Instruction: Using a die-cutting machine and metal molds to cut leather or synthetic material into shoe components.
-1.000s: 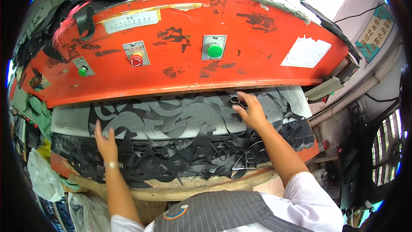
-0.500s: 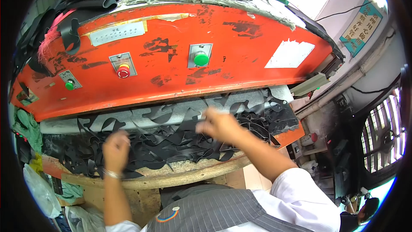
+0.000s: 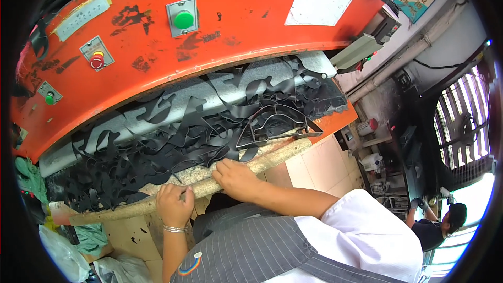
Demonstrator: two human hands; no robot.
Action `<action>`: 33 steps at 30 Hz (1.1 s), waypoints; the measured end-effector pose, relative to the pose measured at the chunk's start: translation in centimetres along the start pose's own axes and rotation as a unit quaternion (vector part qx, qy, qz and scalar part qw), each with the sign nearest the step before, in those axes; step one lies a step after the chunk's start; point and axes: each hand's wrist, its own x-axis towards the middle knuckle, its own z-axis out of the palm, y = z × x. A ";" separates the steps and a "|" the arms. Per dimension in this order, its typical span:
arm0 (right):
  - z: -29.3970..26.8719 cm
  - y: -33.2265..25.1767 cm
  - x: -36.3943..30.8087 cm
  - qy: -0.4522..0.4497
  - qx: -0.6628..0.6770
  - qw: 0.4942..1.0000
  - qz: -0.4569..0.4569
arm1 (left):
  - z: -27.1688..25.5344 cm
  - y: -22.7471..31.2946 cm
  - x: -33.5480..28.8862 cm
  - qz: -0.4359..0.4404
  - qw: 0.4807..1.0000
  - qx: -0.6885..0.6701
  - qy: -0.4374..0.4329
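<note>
Both hands have come down and together since half a second ago, when they hung apart above the black scraps. Head view: my left hand (image 3: 175, 205) and my right hand (image 3: 236, 179) lie just beside each other on the worn pale rail (image 3: 280, 156), each narrowed, with the fingers curled over its far side; whatever lies under the palms is hidden. The rail passes beneath both hands, directly before my apron (image 3: 246, 254). Its long axis runs crosswise to me and aslant, the left end nearer to my body, the right end farther off, so that my right hand sits higher along it than my left. Such a double hold, I judge, serves to bear on the whole front edge rather than to pick at single pieces. Beyond the fingers, black scraps (image 3: 152, 154) lie tangled along the rail, presumably heaped because thin curved strips catch on one another. Past my right hand, on their near margin, rests a metal cutting frame (image 3: 282, 137), untouched; its straight side faces me, roughly parallel to the rail, its arch points away, and its place seems chosen for easy reach. Farther from both hands, the grey pad (image 3: 183, 98) extends beneath the red machine front (image 3: 225, 47).
</note>
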 end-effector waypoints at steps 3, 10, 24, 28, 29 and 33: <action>-1.6 1.2 0.8 -0.088 0.039 0.995 -0.022 | -0.2 -0.2 0.1 0.002 1.000 -0.008 -0.017; -8.8 14.5 10.4 0.021 0.042 0.988 0.146 | -0.4 -0.1 2.3 -0.029 0.995 0.005 -0.099; -7.3 29.4 18.3 0.006 0.185 0.932 0.313 | 0.1 0.7 3.3 -0.087 0.987 0.056 -0.126; -6.8 25.5 21.2 -0.012 0.194 0.950 0.244 | -0.1 1.3 2.9 -0.111 0.984 0.064 -0.125; -6.9 24.3 22.1 -0.030 0.164 0.954 0.248 | -0.1 1.4 2.7 -0.115 0.983 0.066 -0.124; -5.8 23.9 24.0 -0.092 0.134 0.944 0.288 | 0.1 1.6 2.5 -0.100 0.989 0.050 -0.099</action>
